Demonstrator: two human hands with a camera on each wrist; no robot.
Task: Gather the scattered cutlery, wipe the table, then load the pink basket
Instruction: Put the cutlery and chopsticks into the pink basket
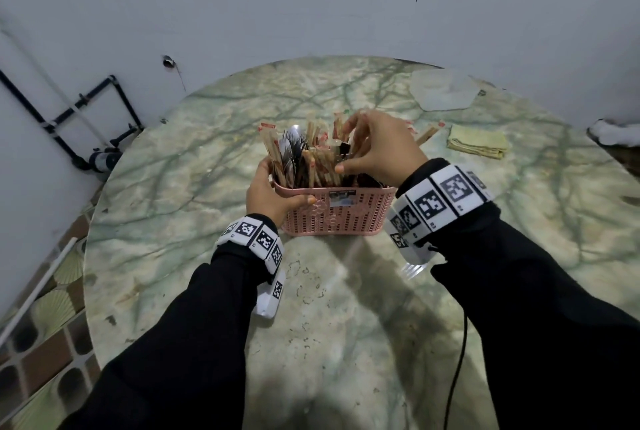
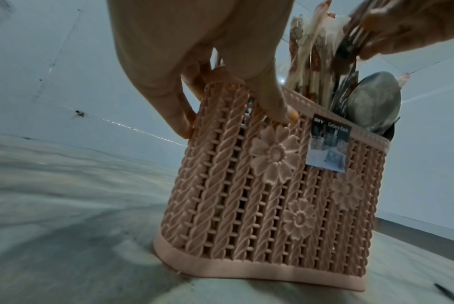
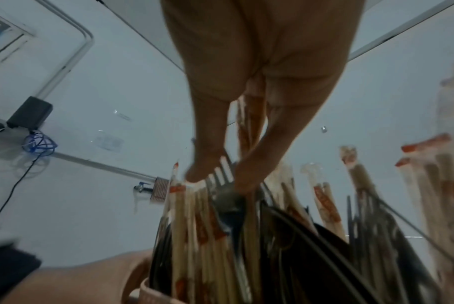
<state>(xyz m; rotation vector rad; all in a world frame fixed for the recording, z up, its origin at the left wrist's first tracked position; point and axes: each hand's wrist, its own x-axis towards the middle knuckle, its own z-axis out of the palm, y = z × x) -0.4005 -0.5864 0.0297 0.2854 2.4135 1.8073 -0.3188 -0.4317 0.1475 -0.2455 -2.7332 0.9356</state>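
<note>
The pink basket [image 1: 341, 221] [image 2: 272, 195] stands mid-table, packed with upright wrapped chopsticks [image 1: 317, 166] [image 3: 184, 226], forks and a spoon [image 2: 374, 102]. My left hand [image 1: 273, 190] [image 2: 220, 92] grips its near left corner, thumb on the front rim and fingers over the side. My right hand [image 1: 346, 152] [image 3: 218, 179] hovers over the basket and pinches the tines of a fork [image 3: 223, 174] that stands among the others. Another fork [image 1: 412, 268] lies on the table under my right wrist. A few wrapped chopsticks [image 1: 429, 133] lie behind my right hand.
A folded yellow cloth [image 1: 478, 145] lies at the right, and a pale sheet [image 1: 443, 90] sits near the far edge. The round marbled table [image 1: 173, 187] stands against white walls. Black pipes [image 1: 86, 107] run down at the left, with tiled floor below.
</note>
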